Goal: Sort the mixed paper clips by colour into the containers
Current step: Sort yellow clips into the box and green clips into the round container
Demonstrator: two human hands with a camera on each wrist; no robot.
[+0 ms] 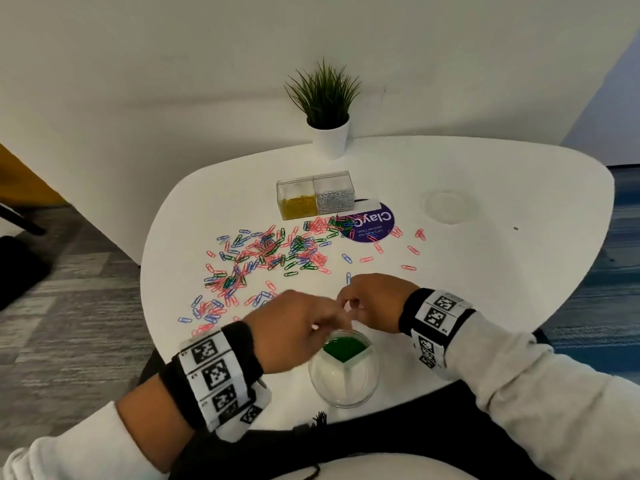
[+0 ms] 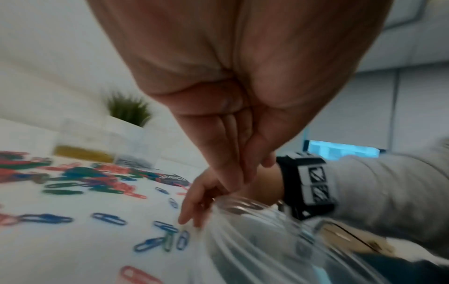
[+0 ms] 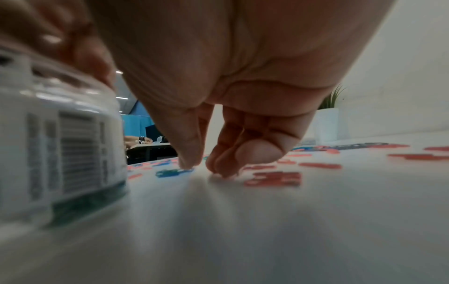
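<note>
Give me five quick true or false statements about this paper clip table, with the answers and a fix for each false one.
1. The round clear container near the person holds green clips. True.
2. The clear box at the back holds red and blue clips. False: one half holds yellow clips, the other silver clips.
3. The loose clips on the table are mostly pink, blue and green. True.
4. The potted plant stands on the floor. False: it stands at the table's far edge.
5. The right hand reaches down beside the round container, fingertips at the tabletop. True.
</note>
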